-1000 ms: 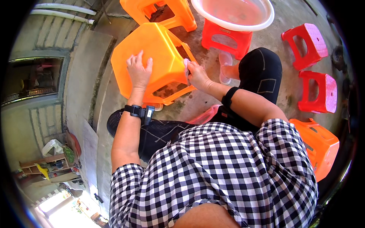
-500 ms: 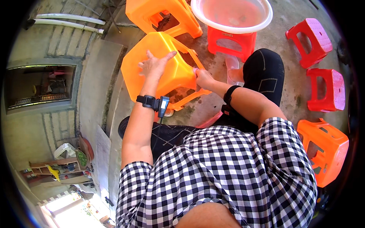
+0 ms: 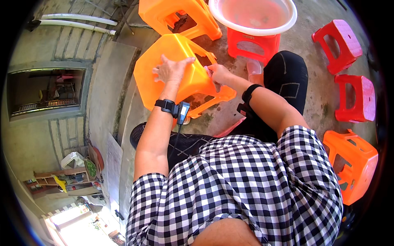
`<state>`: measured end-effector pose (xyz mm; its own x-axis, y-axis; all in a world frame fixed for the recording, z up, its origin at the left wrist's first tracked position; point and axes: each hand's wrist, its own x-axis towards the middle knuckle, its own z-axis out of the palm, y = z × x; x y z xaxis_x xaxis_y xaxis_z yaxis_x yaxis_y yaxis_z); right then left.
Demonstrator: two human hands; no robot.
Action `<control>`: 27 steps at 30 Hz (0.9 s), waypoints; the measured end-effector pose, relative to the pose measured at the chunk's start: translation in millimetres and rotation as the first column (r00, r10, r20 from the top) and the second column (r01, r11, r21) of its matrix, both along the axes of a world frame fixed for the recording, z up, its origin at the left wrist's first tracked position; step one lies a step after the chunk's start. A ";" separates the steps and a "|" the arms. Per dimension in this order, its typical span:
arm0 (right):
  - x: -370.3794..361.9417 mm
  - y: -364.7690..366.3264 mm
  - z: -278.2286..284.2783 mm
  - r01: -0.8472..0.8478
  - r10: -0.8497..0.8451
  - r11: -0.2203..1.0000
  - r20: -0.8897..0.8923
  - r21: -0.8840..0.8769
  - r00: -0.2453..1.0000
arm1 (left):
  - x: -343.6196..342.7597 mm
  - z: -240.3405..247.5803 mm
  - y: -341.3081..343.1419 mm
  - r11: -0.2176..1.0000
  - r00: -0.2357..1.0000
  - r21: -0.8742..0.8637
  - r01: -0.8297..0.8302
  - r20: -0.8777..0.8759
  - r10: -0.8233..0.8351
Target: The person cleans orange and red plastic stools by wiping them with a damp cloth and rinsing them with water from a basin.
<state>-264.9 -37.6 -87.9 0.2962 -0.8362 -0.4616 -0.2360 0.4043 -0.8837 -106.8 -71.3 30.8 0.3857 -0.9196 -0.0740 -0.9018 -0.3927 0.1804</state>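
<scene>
An orange-yellow plastic stool (image 3: 150,59) lies tipped in front of me, its seat to the left and its legs toward the right. My left hand (image 3: 170,70) rests on it near the seat's edge, fingers spread and thumb pointing right. Against a side of the stool by a leg, my right hand (image 3: 220,75) is closed on a small pinkish cloth (image 3: 207,71). Most of that cloth is hidden by the fingers. Black bands with small devices are strapped on both wrists.
Ahead, a white basin (image 3: 254,18) of water sits on a red stool (image 3: 254,45). Another orange stool (image 3: 205,26) stands beyond mine. Along the right are two red stools (image 3: 342,45) and an orange one (image 3: 357,172). A wall with a window (image 3: 45,92) is at left.
My right hand has moved a little up and left along the stool's side with the cloth. The left hand stays spread on the stool, and the view has shifted slightly.
</scene>
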 end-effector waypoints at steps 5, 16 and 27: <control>0.2 -32.3 -8.9 0.091 -0.102 0.994 0.258 0.057 0.961 | -6.1 5.1 1.7 1.000 0.999 -0.014 0.028 -0.027 -0.028; 37.1 -43.6 51.1 0.076 -0.017 0.945 0.183 -0.319 0.983 | 83.4 21.7 12.5 0.961 0.875 -0.271 -0.061 -0.478 -0.079; 108.1 22.7 82.1 0.114 -0.204 0.508 0.009 -0.854 0.979 | 102.2 24.4 61.1 0.893 0.906 -0.418 0.167 -0.292 -0.306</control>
